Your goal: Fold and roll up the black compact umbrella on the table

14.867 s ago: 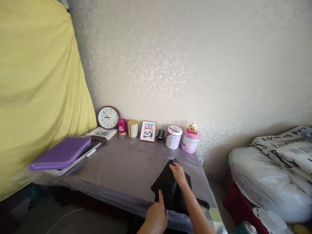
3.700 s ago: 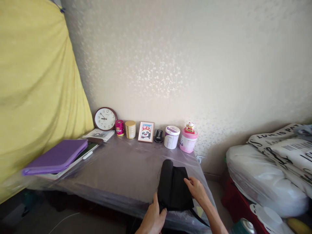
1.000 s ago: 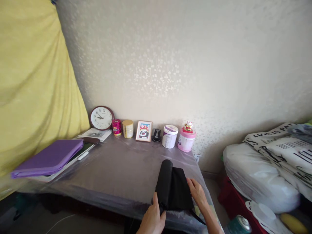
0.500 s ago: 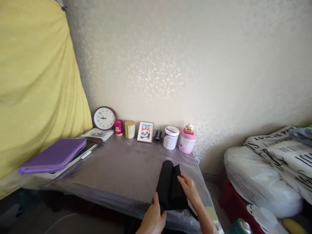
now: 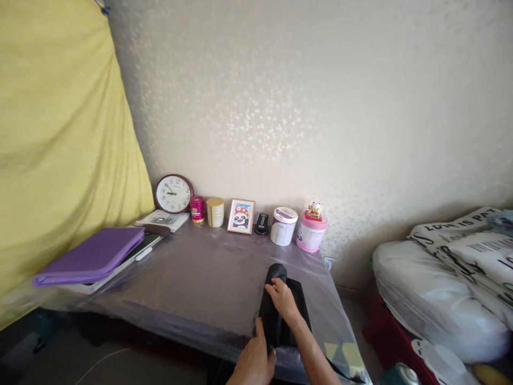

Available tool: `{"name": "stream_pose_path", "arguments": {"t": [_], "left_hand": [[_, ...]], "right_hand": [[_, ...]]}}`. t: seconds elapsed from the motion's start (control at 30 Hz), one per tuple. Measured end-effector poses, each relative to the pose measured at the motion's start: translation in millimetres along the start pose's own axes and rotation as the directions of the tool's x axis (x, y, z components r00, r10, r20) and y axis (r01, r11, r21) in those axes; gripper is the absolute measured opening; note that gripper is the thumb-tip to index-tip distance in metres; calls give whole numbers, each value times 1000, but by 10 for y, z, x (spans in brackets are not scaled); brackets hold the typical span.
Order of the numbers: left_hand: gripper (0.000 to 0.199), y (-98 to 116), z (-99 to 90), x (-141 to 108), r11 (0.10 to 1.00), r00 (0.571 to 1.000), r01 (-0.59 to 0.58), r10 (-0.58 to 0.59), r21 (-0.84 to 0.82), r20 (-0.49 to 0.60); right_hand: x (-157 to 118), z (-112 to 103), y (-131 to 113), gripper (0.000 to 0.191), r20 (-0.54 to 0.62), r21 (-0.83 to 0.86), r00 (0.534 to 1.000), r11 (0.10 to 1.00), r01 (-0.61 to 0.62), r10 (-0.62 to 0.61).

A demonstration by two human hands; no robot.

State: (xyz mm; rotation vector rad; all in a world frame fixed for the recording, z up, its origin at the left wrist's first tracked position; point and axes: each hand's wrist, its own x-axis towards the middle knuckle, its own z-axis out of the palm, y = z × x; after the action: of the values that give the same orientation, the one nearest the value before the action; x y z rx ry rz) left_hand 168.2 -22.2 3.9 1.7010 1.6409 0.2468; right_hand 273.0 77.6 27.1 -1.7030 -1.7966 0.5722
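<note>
A rolled bundle of black cloth [image 5: 269, 318] lies at the near right part of the table, with a flat black flap showing on its right side. My left hand [image 5: 256, 355] grips the bundle's near end, the thumb along its left side. Across the top of the roll lies my right hand [image 5: 282, 299], its fingers bent over the far part. The fingertips of the right hand are partly hidden. A thin black strap trails to the right beneath my right forearm.
Along the wall stand a clock [image 5: 174, 193], a pink tin [image 5: 197, 209], a yellow canister [image 5: 215, 213], a panda picture frame [image 5: 241, 216], a small black device [image 5: 262, 224] and two tubs [image 5: 284, 227]. A purple folder [image 5: 90, 255] lies left. White bags [image 5: 420, 294] bulge beyond the table's right edge.
My right hand has moved left and away from me, from the bundle's right flap onto the roll. The flap now lies flatter. My left hand stays at the near end.
</note>
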Motion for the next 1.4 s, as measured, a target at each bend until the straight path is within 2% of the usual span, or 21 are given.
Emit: {"name": "stream_pose_path", "arguments": {"t": [0.2,0.37,0.53,0.67,0.8,0.9,1.0,1.07,1.13,1.3,1.4], "left_hand": [[70,13,-10,-10,1000,1000,8,-8,8,9],[69,-35,-42,-77,1000,1000,-6,6,24,0],[72,-45,-131,-164,996,996,-65,68,64,-59],[83,13,-142,-105,987,994,-93,99,131,-43],[81,45,-67,-2,987,998,-63,67,149,-20],[77,41,-24,28,989,998,-53,58,142,-34],[77,44,-31,23,988,998,-47,51,145,-28],[76,50,-49,21,989,999,-32,35,144,-20],[77,50,-63,29,990,1000,-12,12,143,0],[76,18,-58,68,993,998,32,-38,118,52],[75,-3,-50,80,995,996,52,-58,87,67]], "right_hand": [[-8,3,-65,19,60,-115,998,993,4,3],[-50,-25,-117,21,239,-17,970,998,54,-49],[-73,-34,-139,23,255,-9,965,997,71,-67],[-82,-25,-146,23,236,-34,967,994,107,-96],[-165,-46,-132,21,243,-12,952,981,193,-185],[-287,-78,-84,23,148,-17,938,947,320,-314],[-353,-96,25,25,31,-47,885,884,465,-464],[-314,-95,121,24,2,-61,854,852,520,-521],[-208,-82,210,23,3,-79,850,847,526,-527],[192,-11,340,29,46,-135,887,877,462,-460],[418,45,390,31,34,-168,909,894,415,-416]]}}
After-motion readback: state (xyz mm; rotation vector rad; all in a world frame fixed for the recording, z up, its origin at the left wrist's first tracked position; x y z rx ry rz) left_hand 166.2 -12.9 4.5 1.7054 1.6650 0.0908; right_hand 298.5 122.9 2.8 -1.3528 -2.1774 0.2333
